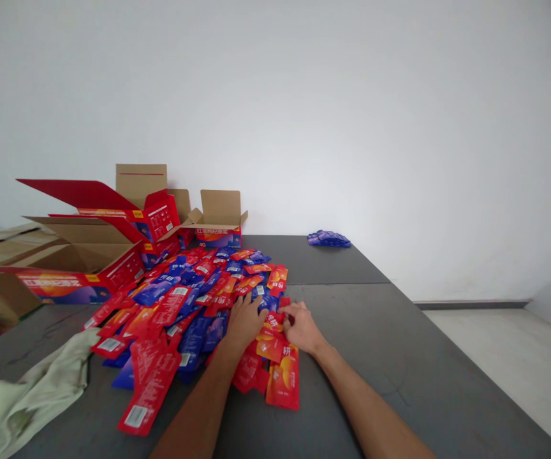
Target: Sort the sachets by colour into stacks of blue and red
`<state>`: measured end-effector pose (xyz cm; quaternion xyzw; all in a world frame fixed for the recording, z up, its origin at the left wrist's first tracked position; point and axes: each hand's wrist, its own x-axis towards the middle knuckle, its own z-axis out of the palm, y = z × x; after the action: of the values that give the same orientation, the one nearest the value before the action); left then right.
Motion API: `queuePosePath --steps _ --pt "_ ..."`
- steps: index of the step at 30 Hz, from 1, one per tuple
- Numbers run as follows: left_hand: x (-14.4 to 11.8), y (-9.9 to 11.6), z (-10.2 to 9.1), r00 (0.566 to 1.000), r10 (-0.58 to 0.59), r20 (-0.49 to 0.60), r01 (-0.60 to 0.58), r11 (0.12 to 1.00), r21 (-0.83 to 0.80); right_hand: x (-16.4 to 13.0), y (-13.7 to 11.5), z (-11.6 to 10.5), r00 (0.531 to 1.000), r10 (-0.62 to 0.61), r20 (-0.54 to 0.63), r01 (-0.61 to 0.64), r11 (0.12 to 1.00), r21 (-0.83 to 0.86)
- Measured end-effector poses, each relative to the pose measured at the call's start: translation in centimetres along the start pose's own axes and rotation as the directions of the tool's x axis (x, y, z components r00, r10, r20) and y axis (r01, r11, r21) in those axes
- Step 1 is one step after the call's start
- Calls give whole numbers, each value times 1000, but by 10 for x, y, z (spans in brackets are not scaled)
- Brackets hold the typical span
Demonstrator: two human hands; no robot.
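A wide heap of flat red and blue pouches [168,309] covers the middle of the table. My left hand [245,317] rests on the heap's right side, fingers apart and thumb out to the right, on top of blue and red pouches. Just right of it, my right hand [303,326] has curled fingers, with index finger and thumb at the edge of a red pouch [274,320]. That grip is partly hidden by the hand itself. Nearer to me lies a red-orange pouch [284,379], flat on the table below my right hand.
Open red cartons [72,287] stand at the left, with a smaller open carton [219,237] behind the heap. A blue pouch stack [328,239] lies at the table's far end. A pale stained cloth [41,395] lies front left. The dark table [352,319] borders a white wall.
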<state>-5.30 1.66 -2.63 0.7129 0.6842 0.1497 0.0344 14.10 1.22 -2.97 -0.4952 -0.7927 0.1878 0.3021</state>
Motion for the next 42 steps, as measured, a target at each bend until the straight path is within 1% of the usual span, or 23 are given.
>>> queuePosePath --steps 3,5,8,11,16,19,22,24,26,29,31,33,34,35,36,37,38,39,40,42 --pt "-1 8 -5 998 -29 -58 31 999 20 0 0 1 1000 -2 -2 2 1000 -8" --pt "-1 15 -8 992 -69 -105 73 997 38 0 -1 1 1000 -1 -2 1 1000 -21" --pt "-2 22 -10 986 -106 -132 115 991 66 2 0 1 1000 5 -4 -5 999 -36" --pt "-2 23 -9 987 -81 -139 94 992 89 2 1 2 1000 8 -12 -8 999 -37" --pt "0 18 -8 982 -61 -181 78 993 87 3 2 3 999 7 -38 -7 1000 -1" --pt "3 15 -12 975 -47 -216 55 998 28 4 2 1 997 29 -74 -29 1000 -1" --pt "6 14 -16 969 17 -247 -56 987 -152 6 1 -4 990 28 -136 -26 1000 19" --pt "6 15 -17 962 5 -273 -98 939 -330 6 -1 -7 983 25 -181 -14 998 58" --pt "5 17 -17 966 -52 -251 -83 863 -499 7 -4 -9 976 51 -210 -26 992 122" --pt "3 23 -14 990 -80 -118 -25 714 -699 7 -6 -8 974 120 -194 -62 957 282" --pt "1 28 -10 997 -70 -30 18 592 -806 8 -8 -5 980 133 -147 -60 905 421" --pt "1 34 -7 997 -64 31 58 489 -870 9 -8 -2 984 131 -121 -49 849 526" --pt "0 36 -6 996 -63 55 78 458 -885 9 -8 -1 983 140 -120 -51 832 552" --pt "0 39 -6 995 -65 79 100 448 -888 9 -7 1 980 157 -125 -61 827 559" --pt "-1 41 -6 992 -72 101 123 458 -881 10 -6 2 974 180 -134 -78 830 553" --pt "-1 43 -6 990 -82 118 143 489 -860 10 -3 2 968 207 -141 -100 835 541" --pt "-1 44 -7 988 -94 120 152 543 -826 11 0 2 960 237 -146 -127 840 528" --pt "-1 44 -8 990 -103 98 141 614 -776 12 4 1 951 269 -152 -157 845 511" --pt "-1 44 -9 993 -104 52 109 695 -711 13 9 -1 940 300 -164 -187 853 488" --pt "0 41 -9 995 -65 -72 15 838 -546 15 23 -9 915 349 -202 -246 880 406"
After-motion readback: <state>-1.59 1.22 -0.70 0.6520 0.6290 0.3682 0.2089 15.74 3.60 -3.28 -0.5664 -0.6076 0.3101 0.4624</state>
